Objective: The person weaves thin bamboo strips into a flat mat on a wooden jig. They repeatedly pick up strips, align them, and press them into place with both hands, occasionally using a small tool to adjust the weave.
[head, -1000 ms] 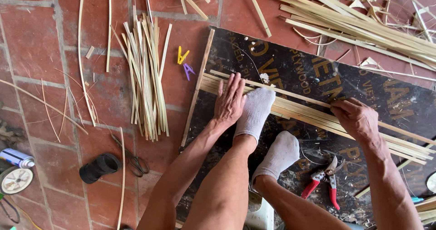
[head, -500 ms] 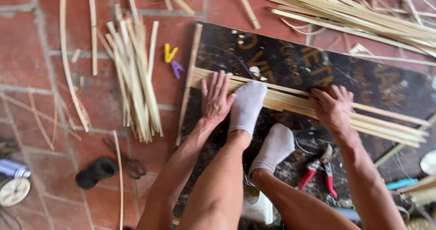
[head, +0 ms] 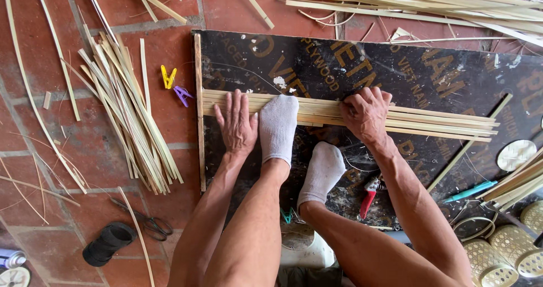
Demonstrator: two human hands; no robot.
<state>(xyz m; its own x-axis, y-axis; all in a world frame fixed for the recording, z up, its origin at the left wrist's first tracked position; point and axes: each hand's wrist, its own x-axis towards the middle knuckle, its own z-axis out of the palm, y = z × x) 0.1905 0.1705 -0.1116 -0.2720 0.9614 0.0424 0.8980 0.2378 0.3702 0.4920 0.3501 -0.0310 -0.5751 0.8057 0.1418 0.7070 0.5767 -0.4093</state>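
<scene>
A red brick floor (head: pixel 51 128) carries a dark plywood board (head: pixel 430 72), and a row of pale bamboo strips (head: pixel 441 124) lies across it. The left hand (head: pixel 237 123) presses flat on the strips near their left ends, fingers spread. The right hand (head: pixel 366 112) rests further along the same strips with fingers curled onto them; whether it pinches one cannot be told. Between the hands a foot in a white sock (head: pixel 278 125) stands on the strips, and the other socked foot (head: pixel 323 171) sits on the board just below. Red-handled pruners (head: pixel 369 193) lie near the right forearm. A loose bundle of strips (head: pixel 127 108) and two clothes pegs (head: pixel 174 84) lie left of the board.
</scene>
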